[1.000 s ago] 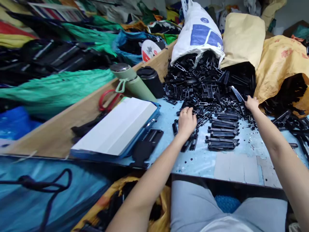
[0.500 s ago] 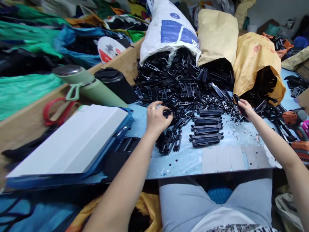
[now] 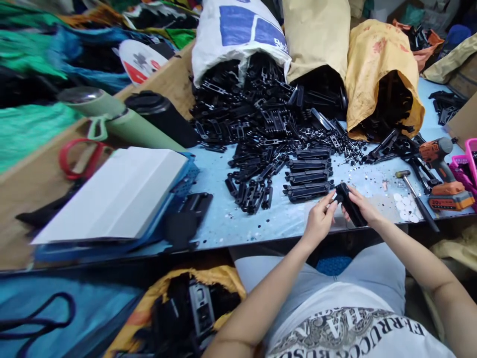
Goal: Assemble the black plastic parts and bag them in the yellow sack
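Note:
My right hand [image 3: 361,206] grips a long black plastic part [image 3: 352,208] near the table's front edge. My left hand [image 3: 321,218] is at that part's upper end, thumb and fingers pinched round a small black piece [image 3: 339,198] that is hard to make out. Just beyond the hands lies a stack of black plastic assemblies [image 3: 308,178], set side by side in a row. Left of it is a cluster of black slotted links [image 3: 253,195], which runs back into a large heap of similar links [image 3: 261,122].
Behind the heap lie a white sack [image 3: 238,42], a beige sack [image 3: 316,35] and a yellow sack [image 3: 383,59]. On the right are a hammer [image 3: 417,199], a cordless drill [image 3: 441,174] and white discs [image 3: 406,207]. A white box [image 3: 115,194] and green bottle [image 3: 122,119] are left.
My left hand has left the links and come right to meet my right hand. My right hand has brought the black part from near the yellow sack to the front edge. The view has shifted.

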A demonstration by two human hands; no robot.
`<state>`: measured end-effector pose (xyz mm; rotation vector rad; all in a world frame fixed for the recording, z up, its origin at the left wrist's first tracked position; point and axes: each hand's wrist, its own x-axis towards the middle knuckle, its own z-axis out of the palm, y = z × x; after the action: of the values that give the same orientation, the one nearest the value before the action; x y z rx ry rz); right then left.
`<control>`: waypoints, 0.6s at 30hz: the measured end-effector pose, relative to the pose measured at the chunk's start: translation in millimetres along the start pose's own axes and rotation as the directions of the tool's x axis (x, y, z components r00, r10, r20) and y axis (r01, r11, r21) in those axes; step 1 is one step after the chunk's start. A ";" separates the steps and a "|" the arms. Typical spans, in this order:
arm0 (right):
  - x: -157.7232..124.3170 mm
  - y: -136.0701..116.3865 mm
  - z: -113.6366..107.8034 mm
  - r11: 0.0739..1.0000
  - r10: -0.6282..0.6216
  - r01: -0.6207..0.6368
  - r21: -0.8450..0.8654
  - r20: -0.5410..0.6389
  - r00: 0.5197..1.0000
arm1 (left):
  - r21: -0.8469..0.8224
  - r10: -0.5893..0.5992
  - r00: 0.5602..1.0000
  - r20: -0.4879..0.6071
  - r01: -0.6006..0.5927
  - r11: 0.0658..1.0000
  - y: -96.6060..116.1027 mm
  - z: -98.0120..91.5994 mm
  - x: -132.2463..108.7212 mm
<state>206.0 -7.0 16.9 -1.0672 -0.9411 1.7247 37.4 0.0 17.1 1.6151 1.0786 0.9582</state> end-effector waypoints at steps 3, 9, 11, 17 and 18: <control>-3.3 4.4 6.0 0.996 -0.085 0.085 -0.028 0.016 0.996 | 0.034 0.023 0.994 -0.106 -0.019 0.999 9.5 6.0 -2.3; -12.6 -3.4 -10.5 0.893 -0.244 0.272 -0.359 0.121 0.962 | 0.311 0.245 0.965 -0.090 -0.206 0.928 26.0 -3.2 -6.3; -17.4 -9.6 -17.0 0.845 -0.234 0.281 -0.456 0.158 0.959 | 0.372 0.264 0.963 -0.048 -0.228 0.900 29.4 -7.0 -6.3; -27.1 -31.2 -24.2 0.621 -0.300 0.386 -0.682 0.248 0.921 | 0.441 0.277 0.956 0.091 -0.288 0.850 32.8 -13.6 -5.0; -27.7 -32.3 -22.7 0.602 -0.310 0.399 -0.691 0.258 0.915 | 0.429 0.291 0.954 0.076 -0.295 0.854 32.8 -11.9 -5.7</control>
<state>243.0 -18.7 45.5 -1.1588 -1.8893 1.0576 31.7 -7.8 51.1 2.2030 1.1147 0.9446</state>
